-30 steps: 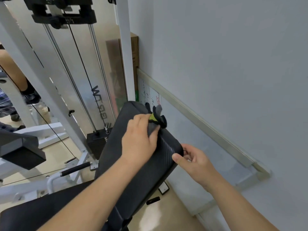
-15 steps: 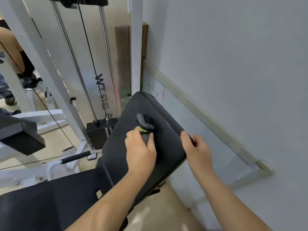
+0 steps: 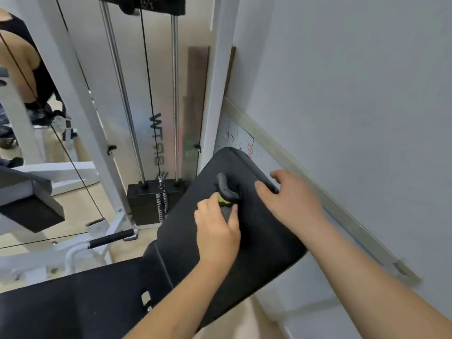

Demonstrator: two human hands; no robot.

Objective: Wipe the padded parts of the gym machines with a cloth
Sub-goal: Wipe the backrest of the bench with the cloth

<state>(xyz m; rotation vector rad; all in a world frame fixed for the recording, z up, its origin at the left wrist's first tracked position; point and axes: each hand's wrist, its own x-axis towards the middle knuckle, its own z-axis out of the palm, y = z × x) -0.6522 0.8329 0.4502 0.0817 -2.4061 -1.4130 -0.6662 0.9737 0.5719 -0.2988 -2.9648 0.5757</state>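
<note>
My left hand [image 3: 217, 231] pinches a dark cloth [image 3: 226, 192] against the black backrest pad [image 3: 264, 231]; my right hand [image 3: 291, 201] grips the pad's far edge.

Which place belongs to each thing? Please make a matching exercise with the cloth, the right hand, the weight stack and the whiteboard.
Things:
1. cloth
2. right hand
3. weight stack
4. whiteboard

Places:
A. leaning on the wall behind the pad
B. gripping the pad's wall-side edge
C. at the foot of the guide rods
D. under the left hand's fingers, on the pad

Pairs: 1-D, 2-B, 3-C, 4-A
</note>
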